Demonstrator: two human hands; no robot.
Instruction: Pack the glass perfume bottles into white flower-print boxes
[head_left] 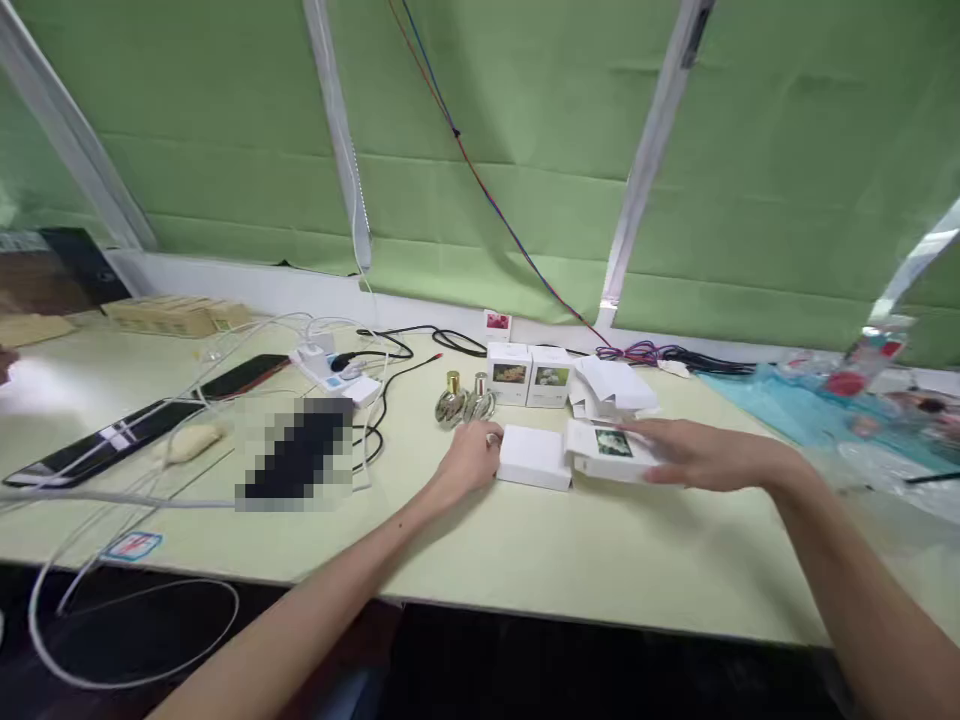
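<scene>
My left hand rests on the pale green table with its fingers curled against the left side of a small white box. My right hand lies flat, fingers stretched, over a second white box with a flower picture lying just right of the first. Two small glass perfume bottles with gold caps stand just behind my left hand. Two upright white picture boxes stand behind them, next to a pile of flat white cartons.
A white power strip with plugs and cables lies at the left, with a black phone, a long dark strip and a blurred dark object. Blue plastic bags cover the right end. Cardboard boxes sit far left.
</scene>
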